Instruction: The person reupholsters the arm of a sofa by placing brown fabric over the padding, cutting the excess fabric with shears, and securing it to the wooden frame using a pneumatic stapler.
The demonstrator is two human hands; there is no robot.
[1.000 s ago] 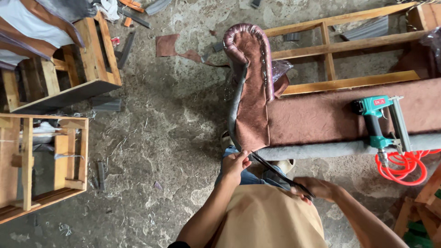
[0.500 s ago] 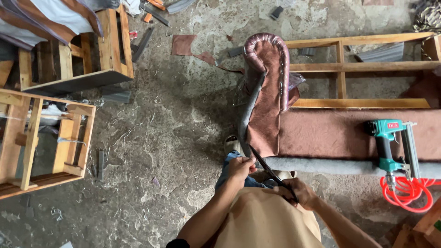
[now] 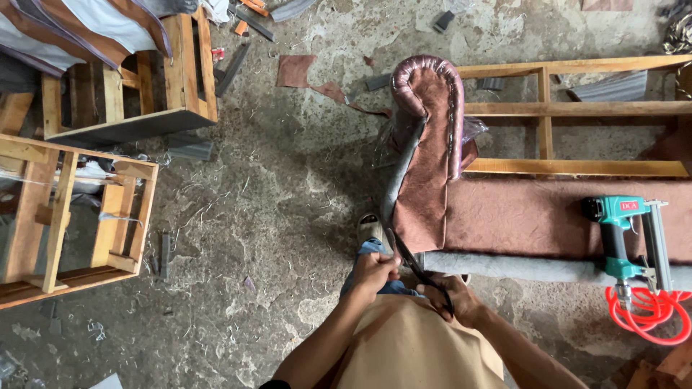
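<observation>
Currently, your left hand [image 3: 375,272] and right hand [image 3: 450,299] both pinch the dark piping strip [image 3: 404,169] at lower centre. Its long axis runs up-frame along the brown upholstered armrest [image 3: 432,144]. At upper left, an open wooden frame [image 3: 126,94] holds striped fabric [image 3: 65,36].

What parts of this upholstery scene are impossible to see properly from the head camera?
- Right hand palm: turned away, so its hold on the dark strip is unclear.
- Left hand fingertips: curled under the strip.
- Staple gun hose: cut off by the right edge.
- Wooden frame: cut off at left.
</observation>
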